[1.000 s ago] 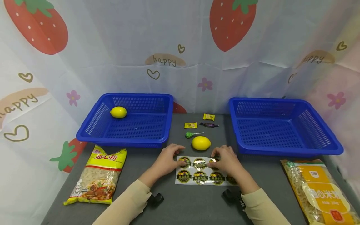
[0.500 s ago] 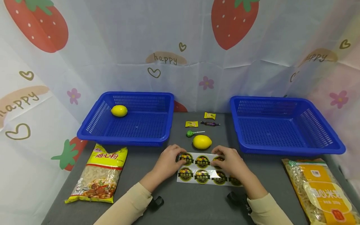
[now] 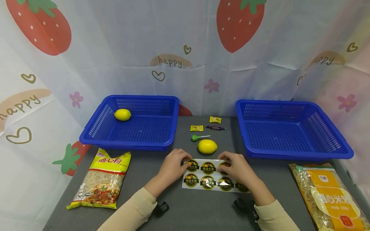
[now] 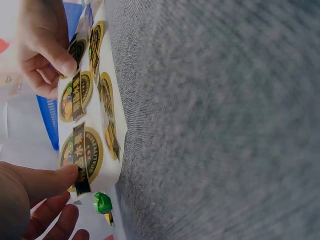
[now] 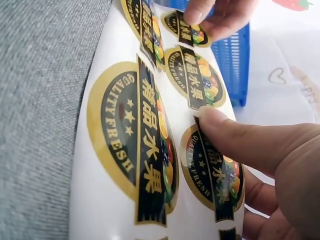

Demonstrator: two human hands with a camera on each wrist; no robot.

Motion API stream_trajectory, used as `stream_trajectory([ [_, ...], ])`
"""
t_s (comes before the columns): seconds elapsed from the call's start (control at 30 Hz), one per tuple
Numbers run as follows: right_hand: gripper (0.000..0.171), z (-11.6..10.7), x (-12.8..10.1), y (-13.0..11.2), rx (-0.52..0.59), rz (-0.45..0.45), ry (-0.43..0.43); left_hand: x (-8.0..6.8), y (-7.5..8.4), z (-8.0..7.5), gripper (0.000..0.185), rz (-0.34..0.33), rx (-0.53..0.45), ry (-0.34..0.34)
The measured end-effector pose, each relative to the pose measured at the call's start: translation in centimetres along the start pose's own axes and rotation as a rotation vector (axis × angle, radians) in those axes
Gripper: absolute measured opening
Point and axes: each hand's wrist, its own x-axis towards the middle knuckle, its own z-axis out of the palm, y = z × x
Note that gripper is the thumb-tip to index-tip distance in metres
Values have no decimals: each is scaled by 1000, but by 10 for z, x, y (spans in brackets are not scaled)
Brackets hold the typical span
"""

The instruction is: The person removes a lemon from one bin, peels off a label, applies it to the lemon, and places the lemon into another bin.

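While my left hand [image 3: 173, 163] pinches one end of the sticker sheet [image 3: 208, 175], I see my right hand [image 3: 235, 165] gripping the other, near the lemon [image 3: 207, 146].

A grey felt-like table top [image 3: 202, 208] fills the lower middle of the head view, its weave showing coarse and close in both wrist views. A white printed cloth backdrop [image 3: 121, 48] rises behind it and wraps round the left and right edges of the frame, creased in soft folds. Large red strawberries [image 3: 240, 22] sit at the upper left and upper centre. A tan patch lettered "happy" [image 3: 170, 61] lies at centre, with others at the far left and upper right. Small brown hearts and pink flowers [image 3: 212, 86] are scattered between. The light is even and soft, with only faint shadows.
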Motion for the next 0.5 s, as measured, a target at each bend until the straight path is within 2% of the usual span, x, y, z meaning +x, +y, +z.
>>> stream_trajectory([
  [0.23, 18, 2, 5, 4, 2, -13, -11, 0, -1, -2, 13, 31, -20, 17],
  [0.37, 16, 4, 9, 5, -15, -14, -14, 0, 0, -5, 14, 21, -32, 6],
  [0.5, 15, 4, 13, 6, -42, -14, -13, -1, 3, -12, 13, -5, -105, -15],
])
